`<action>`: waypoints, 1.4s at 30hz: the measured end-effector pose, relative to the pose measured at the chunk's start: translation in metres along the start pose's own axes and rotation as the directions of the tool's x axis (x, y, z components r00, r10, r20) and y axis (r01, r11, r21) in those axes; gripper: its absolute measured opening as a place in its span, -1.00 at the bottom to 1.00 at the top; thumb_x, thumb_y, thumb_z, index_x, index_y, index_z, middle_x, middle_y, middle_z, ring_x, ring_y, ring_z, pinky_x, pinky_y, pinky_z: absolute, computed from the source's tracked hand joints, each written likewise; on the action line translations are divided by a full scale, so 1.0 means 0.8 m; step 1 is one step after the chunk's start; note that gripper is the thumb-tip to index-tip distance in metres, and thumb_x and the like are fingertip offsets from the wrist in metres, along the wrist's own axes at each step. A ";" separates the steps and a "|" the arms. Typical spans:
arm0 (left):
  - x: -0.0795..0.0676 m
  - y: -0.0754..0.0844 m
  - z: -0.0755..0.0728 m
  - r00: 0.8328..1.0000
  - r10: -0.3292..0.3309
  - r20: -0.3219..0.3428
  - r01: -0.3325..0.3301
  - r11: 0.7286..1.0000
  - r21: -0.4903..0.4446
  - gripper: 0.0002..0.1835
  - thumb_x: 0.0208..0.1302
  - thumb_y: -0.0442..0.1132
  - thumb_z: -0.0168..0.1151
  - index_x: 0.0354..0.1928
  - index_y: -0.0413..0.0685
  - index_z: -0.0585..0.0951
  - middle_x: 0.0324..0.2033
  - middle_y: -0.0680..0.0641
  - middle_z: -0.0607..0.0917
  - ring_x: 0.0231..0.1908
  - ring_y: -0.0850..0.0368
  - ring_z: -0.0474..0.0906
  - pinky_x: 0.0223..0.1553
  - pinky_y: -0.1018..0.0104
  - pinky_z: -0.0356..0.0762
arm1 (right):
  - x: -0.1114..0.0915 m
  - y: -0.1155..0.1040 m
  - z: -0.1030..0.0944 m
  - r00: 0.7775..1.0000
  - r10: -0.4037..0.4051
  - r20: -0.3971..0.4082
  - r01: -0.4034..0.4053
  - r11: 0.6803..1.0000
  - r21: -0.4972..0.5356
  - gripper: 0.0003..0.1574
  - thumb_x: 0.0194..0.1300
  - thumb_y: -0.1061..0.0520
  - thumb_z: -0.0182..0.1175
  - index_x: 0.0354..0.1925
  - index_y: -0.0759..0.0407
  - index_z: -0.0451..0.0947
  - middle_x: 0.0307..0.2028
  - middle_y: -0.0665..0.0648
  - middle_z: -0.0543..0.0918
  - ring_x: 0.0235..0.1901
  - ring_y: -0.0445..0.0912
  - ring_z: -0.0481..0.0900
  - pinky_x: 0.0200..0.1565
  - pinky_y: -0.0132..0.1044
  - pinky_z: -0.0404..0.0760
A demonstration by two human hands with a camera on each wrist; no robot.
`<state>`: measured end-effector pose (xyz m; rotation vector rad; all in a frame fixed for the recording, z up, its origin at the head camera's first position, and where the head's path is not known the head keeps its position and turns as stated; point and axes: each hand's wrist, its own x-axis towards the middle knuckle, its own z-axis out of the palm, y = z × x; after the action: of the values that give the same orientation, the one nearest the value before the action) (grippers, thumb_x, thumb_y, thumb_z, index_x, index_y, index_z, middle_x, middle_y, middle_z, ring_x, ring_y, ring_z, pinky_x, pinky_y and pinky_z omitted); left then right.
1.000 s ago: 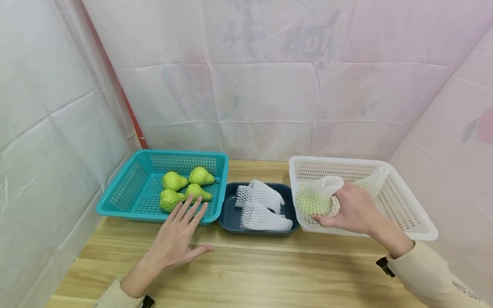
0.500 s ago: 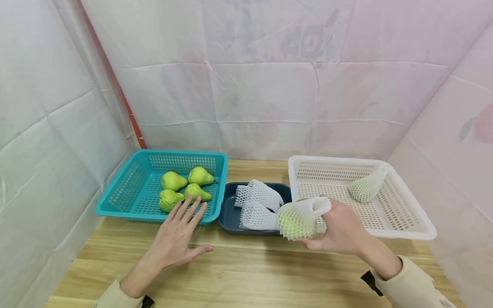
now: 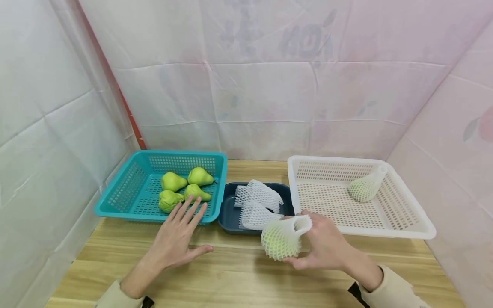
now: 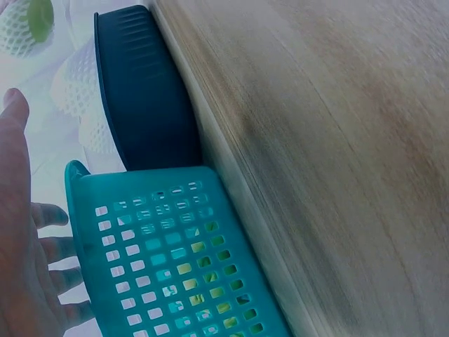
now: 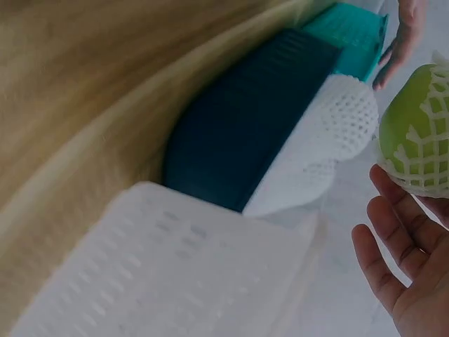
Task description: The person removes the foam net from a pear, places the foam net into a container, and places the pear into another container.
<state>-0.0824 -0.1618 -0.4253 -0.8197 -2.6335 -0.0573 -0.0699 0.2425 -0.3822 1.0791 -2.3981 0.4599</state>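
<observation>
My right hand (image 3: 327,246) grips a green pear in a white foam net (image 3: 279,241), over the tabletop in front of the dark blue tray. The right wrist view shows the bare green bottom of this pear (image 5: 410,116) beyond the net's edge. My left hand (image 3: 175,244) has its fingers spread and straight, fingertips over the front rim of the teal basket (image 3: 221,188). Inside that basket lie several bare green pears (image 3: 173,182). White foam nets (image 3: 263,196) lie in the dark blue tray (image 3: 227,216) at the middle.
To the right stands a white basket (image 3: 327,201), with one netted pear (image 3: 362,188) toward its back right. All three containers stand in a row on a wooden table (image 3: 231,273). A pale printed sheet (image 3: 265,94) hangs behind and at both sides.
My right hand has brought the netted pear out of the white basket, leftward and toward me, to the front of the tray. My left hand has stayed put.
</observation>
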 end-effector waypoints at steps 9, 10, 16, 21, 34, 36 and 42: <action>0.000 0.000 0.001 1.000 0.012 -0.016 -0.012 1.000 0.014 0.23 0.02 0.54 0.37 0.61 -0.08 0.30 0.58 -0.20 0.37 0.57 -0.28 0.28 0.52 -0.21 0.32 | -0.008 -0.014 0.033 0.997 -0.059 0.057 0.058 0.998 0.016 0.07 -0.44 -0.44 0.70 0.09 -0.09 0.67 -0.05 -0.16 0.77 -0.10 -0.20 0.68 -0.09 -0.25 0.76; -0.001 0.000 0.001 1.000 0.012 -0.015 -0.011 1.000 0.013 0.23 0.02 0.53 0.37 0.61 -0.08 0.30 0.58 -0.20 0.37 0.57 -0.28 0.27 0.52 -0.21 0.32 | -0.009 -0.015 0.036 0.996 -0.061 0.064 0.061 0.998 0.014 0.06 -0.44 -0.45 0.69 0.07 -0.10 0.67 -0.05 -0.16 0.77 -0.10 -0.21 0.68 -0.09 -0.26 0.75; -0.001 0.000 0.001 1.000 0.012 -0.015 -0.012 1.000 0.016 0.23 0.02 0.53 0.38 0.61 -0.08 0.30 0.58 -0.19 0.37 0.58 -0.27 0.26 0.53 -0.20 0.31 | -0.015 -0.021 0.050 0.989 -0.059 0.137 0.061 0.998 -0.013 0.08 -0.39 -0.51 0.66 0.09 -0.04 0.68 -0.16 -0.18 0.72 -0.15 -0.26 0.61 -0.18 -0.37 0.65; -0.002 0.000 0.002 1.000 0.012 -0.014 -0.012 1.000 0.021 0.23 0.03 0.54 0.36 0.61 -0.07 0.30 0.59 -0.19 0.35 0.58 -0.26 0.25 0.53 -0.19 0.29 | -0.019 -0.024 0.060 0.980 -0.053 0.194 0.060 0.998 -0.031 0.09 -0.33 -0.54 0.63 0.11 -0.02 0.70 -0.20 -0.19 0.69 -0.19 -0.26 0.59 -0.22 -0.38 0.61; -0.001 0.001 0.002 1.000 0.015 -0.013 -0.015 1.000 0.014 0.23 0.02 0.53 0.38 0.61 -0.08 0.30 0.59 -0.19 0.35 0.58 -0.27 0.25 0.51 -0.21 0.32 | -0.027 -0.027 0.075 0.960 -0.074 0.272 0.091 0.995 -0.052 0.06 -0.26 -0.59 0.57 0.12 -0.07 0.68 -0.20 -0.17 0.68 -0.22 -0.25 0.55 -0.15 -0.34 0.67; -0.001 0.001 0.002 1.000 0.016 -0.016 -0.016 1.000 0.015 0.23 0.02 0.54 0.37 0.61 -0.08 0.31 0.59 -0.19 0.36 0.58 -0.28 0.26 0.51 -0.21 0.33 | -0.026 -0.028 0.076 0.953 -0.075 0.293 0.093 0.994 -0.049 0.05 -0.22 -0.59 0.55 0.13 -0.05 0.68 -0.19 -0.16 0.69 -0.21 -0.24 0.56 -0.14 -0.33 0.68; -0.001 0.000 0.002 1.000 0.019 -0.020 -0.019 1.000 0.018 0.23 0.02 0.54 0.37 0.61 -0.08 0.30 0.59 -0.19 0.36 0.58 -0.28 0.26 0.52 -0.20 0.32 | -0.027 -0.030 0.076 0.934 -0.063 0.353 0.077 0.997 -0.027 0.01 -0.09 -0.59 0.49 0.17 -0.05 0.64 -0.15 -0.16 0.67 -0.18 -0.25 0.55 -0.13 -0.33 0.67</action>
<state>-0.0821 -0.1619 -0.4275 -0.8334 -2.6031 -0.0365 -0.0561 0.2114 -0.4420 1.3181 -2.6495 0.2043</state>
